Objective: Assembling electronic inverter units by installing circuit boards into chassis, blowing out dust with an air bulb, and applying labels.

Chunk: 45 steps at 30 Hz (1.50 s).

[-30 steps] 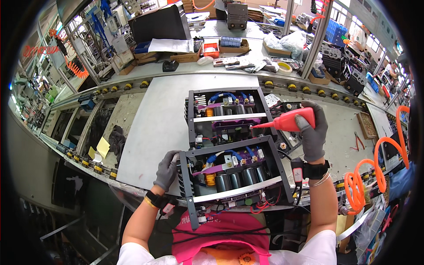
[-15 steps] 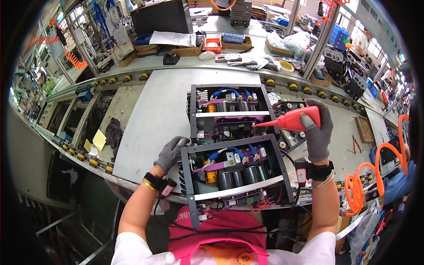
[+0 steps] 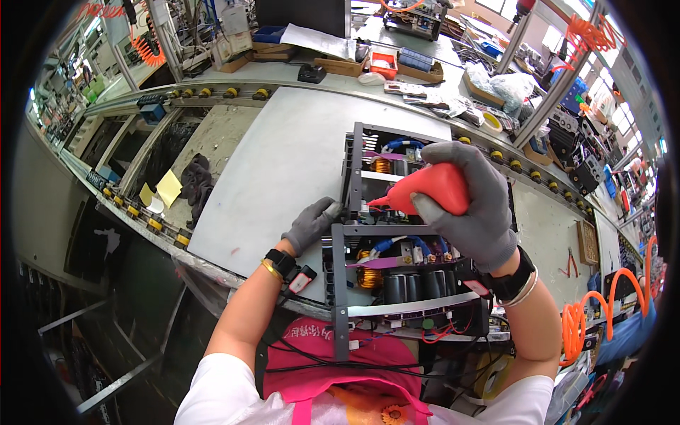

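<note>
Your right hand [image 3: 476, 205] grasps the red bottle [image 3: 442, 188], its nozzle [image 3: 380, 202] over the far case [image 3: 356, 159]; your left hand [image 3: 312, 225] is by that case's left edge, though I cannot tell whether it grips.

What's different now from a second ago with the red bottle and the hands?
The right hand moved the red bottle left, toward the left end of the back box. The left hand moved forward from beside the front box to beside the back one. The bottle stays in the right hand.
</note>
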Motion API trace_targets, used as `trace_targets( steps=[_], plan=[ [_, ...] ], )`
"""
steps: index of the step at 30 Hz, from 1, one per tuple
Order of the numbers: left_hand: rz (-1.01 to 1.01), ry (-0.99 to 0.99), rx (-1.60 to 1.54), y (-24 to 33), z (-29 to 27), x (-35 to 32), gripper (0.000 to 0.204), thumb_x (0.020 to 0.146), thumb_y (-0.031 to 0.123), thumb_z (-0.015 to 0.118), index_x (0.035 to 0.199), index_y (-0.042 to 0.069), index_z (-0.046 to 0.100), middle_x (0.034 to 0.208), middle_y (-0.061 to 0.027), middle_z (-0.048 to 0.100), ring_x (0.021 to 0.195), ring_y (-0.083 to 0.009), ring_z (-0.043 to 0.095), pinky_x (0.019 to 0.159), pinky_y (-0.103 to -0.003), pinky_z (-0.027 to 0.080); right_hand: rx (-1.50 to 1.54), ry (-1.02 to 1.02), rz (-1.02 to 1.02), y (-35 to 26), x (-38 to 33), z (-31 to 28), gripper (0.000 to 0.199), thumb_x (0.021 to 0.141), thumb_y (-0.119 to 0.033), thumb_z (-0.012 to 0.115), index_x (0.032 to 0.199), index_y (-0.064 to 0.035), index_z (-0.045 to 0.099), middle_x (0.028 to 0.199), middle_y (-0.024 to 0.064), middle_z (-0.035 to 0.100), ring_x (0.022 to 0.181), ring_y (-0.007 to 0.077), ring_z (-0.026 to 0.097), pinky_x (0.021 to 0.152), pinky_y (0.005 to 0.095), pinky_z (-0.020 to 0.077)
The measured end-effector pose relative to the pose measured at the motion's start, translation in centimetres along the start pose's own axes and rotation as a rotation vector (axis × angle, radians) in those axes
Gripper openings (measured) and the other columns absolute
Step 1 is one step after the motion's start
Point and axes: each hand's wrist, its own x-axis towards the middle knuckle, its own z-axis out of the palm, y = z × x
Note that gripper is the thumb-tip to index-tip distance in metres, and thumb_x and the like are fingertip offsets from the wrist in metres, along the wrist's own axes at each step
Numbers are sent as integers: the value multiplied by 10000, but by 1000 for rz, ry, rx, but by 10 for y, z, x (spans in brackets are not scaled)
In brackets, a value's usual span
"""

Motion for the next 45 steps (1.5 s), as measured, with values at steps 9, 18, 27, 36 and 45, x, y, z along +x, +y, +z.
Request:
trace_targets(
  steps=[9,18,27,36,45],
  plan=[
    [92,-12,-35,-6,-3,-3,340,985,327,457,1033,16,585,943,-99,664,899,-164,621,808,-302,489,-11,-35,44,5,-1,10,420,694,-37,705,1087,-30,557,1009,83,608,929,165,593,840,300,483],
    [267,-168,68,0,-24,9,510,915,466,536,1189,44,457,1012,-147,645,966,-270,629,824,-377,491,69,21,48,7,-6,11,399,683,-86,724,1054,-44,582,977,109,650,911,238,656,780,329,523],
    [227,-342,571,33,-26,14,532,848,444,605,1156,48,427,974,-201,651,904,-394,621,757,-444,497,-14,76,123,30,-22,-22,384,701,-91,718,1057,-34,586,942,91,639,841,189,633,774,303,505],
    [319,-250,598,24,-23,10,440,863,427,571,1064,57,441,884,-177,653,810,-392,629,674,-443,500,-157,-73,-20,29,-19,-5,401,674,-87,740,1043,-53,586,936,118,646,834,282,657,750,342,527],
    [338,-217,579,15,-20,10,462,844,430,592,1073,57,446,886,-176,644,815,-391,625,681,-442,498,-156,-113,-94,22,-18,-2,381,665,-64,745,1009,-49,581,900,116,639,781,289,654,677,342,533]
  ],
)
